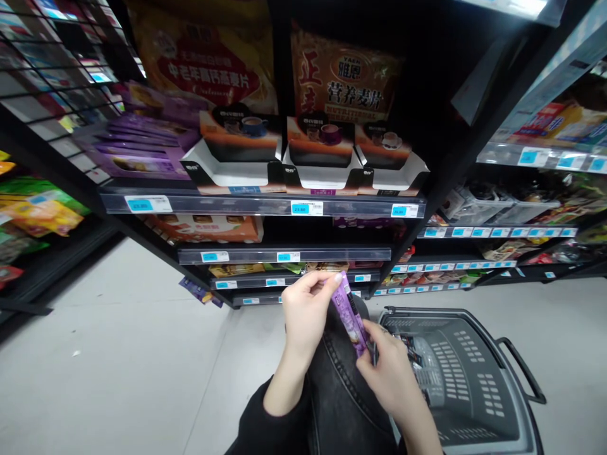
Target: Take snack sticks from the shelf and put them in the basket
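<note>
A slim purple stick sachet (349, 315) slants between my two hands, above my leg in dark jeans. My left hand (307, 311) pinches its upper end between thumb and fingers. Lower down, my right hand (386, 363) grips the other end of the same sachet. Beyond the hands stands a dark shelf unit. On its upper shelf, at the left, an open purple box (142, 151) holds several purple sachets. To the right of that box are open display boxes with coffee cup pictures, one of them a brown and black carton (237, 148).
A grey shopping basket (455, 373) with some packaged goods inside stands on the floor at my right. Large cereal bags (339, 79) fill the back of the shelf. A purple packet (200, 292) hangs by the lower left shelf edge. Wire mesh (57, 82) closes the unit's left side.
</note>
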Motion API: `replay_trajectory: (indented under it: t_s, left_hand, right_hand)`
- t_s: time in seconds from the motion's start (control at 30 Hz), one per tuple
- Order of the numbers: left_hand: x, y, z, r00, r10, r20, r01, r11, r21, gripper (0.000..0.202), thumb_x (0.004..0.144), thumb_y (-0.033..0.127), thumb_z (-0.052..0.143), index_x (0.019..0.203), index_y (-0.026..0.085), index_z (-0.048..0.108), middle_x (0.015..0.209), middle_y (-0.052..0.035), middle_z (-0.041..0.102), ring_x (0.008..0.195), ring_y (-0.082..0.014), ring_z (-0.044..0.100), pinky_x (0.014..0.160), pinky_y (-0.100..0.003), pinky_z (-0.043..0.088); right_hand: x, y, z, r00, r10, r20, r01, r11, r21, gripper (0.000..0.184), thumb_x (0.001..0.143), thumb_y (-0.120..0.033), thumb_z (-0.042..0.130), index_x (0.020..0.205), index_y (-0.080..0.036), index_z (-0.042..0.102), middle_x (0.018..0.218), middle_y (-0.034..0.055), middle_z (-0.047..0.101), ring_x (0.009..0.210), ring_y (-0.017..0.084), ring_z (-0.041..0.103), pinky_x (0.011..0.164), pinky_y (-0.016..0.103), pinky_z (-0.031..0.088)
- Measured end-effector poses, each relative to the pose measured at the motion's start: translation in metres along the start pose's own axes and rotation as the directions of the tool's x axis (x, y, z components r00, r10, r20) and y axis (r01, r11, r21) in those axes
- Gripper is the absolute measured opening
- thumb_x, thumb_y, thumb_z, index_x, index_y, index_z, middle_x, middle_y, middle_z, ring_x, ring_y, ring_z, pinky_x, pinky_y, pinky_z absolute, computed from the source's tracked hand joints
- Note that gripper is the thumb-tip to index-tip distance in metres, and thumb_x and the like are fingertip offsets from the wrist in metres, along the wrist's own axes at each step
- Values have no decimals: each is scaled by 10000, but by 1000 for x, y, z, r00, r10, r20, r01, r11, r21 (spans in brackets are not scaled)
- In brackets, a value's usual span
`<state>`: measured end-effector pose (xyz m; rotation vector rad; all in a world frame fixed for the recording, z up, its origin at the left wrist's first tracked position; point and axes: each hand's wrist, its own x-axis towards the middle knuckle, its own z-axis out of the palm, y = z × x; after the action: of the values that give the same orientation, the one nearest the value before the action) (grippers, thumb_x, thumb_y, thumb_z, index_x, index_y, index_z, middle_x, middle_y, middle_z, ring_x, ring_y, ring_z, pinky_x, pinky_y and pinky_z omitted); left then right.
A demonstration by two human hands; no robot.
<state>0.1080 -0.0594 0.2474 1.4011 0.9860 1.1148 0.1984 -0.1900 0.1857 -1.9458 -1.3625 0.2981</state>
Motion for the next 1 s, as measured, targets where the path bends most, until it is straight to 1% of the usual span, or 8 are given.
replay_trajectory:
  t_s: [0.2,0.3,0.43,0.5,0.57,0.63,0.77,1.0]
  left_hand:
    - [4,-4,0,999,-21,-36,22,1000,5,159,706,281,666,703,124,697,652,-23,663,605,-135,595,600,-221,473]
    - [10,-10,-6,998,-17,-58,16,1000,-8,185,697,305,676,714,121,698,651,-26,658,599,-134,584,594,-225,465]
    - [26,-20,-26,973,30,-231,-44,997,-56,217,682,329,691,740,119,697,637,-14,635,573,-114,547,562,-210,440]
    - [31,-23,-33,962,18,-272,-45,995,-91,224,664,328,706,742,118,698,622,-9,623,559,-105,527,543,-201,428]
    - [32,-24,-36,967,3,-255,-31,994,-106,223,658,324,712,741,117,700,621,-10,622,565,-105,525,540,-198,429]
    - [31,-24,-35,972,0,-234,-23,995,-96,222,664,324,709,741,117,700,630,-14,625,575,-106,527,549,-198,435]
    - [30,-25,-35,971,-5,-241,-17,996,-92,232,662,331,709,746,115,699,629,-14,621,582,-110,530,550,-199,443]
    - [35,-30,-36,975,-51,-214,16,987,-161,232,652,326,718,734,110,690,617,-13,615,566,-102,528,537,-192,458]
  right_hand:
    - [-2,4,9,998,-56,-42,50,987,-151,467,670,-7,380,1075,-146,565,981,88,618,893,202,611,787,320,511]
    - [-2,7,12,999,-45,-26,38,974,-224,484,660,18,366,1079,-127,561,976,103,612,891,220,607,778,340,509]
    - [-8,19,12,998,-27,48,34,985,-170,355,737,21,345,922,-148,596,833,67,614,783,187,612,703,310,508]
    - [-12,23,10,998,-62,24,64,991,-116,348,796,-15,351,1017,-153,582,910,74,620,837,175,612,748,307,509]
    - [-14,22,7,996,-84,-24,82,994,-76,378,822,-62,391,1168,-152,514,1024,94,599,917,173,597,814,313,505]
    - [-14,17,5,995,-88,-53,87,996,-30,403,830,-124,461,1231,-158,461,1045,98,576,927,171,583,812,305,509]
    - [-9,8,10,983,-145,-110,144,989,-18,413,814,-226,586,1211,-188,480,1034,87,567,906,181,575,767,304,515]
    - [1,13,24,928,-285,-239,296,955,11,289,831,-122,583,1109,-200,578,928,37,622,852,126,580,763,238,488]
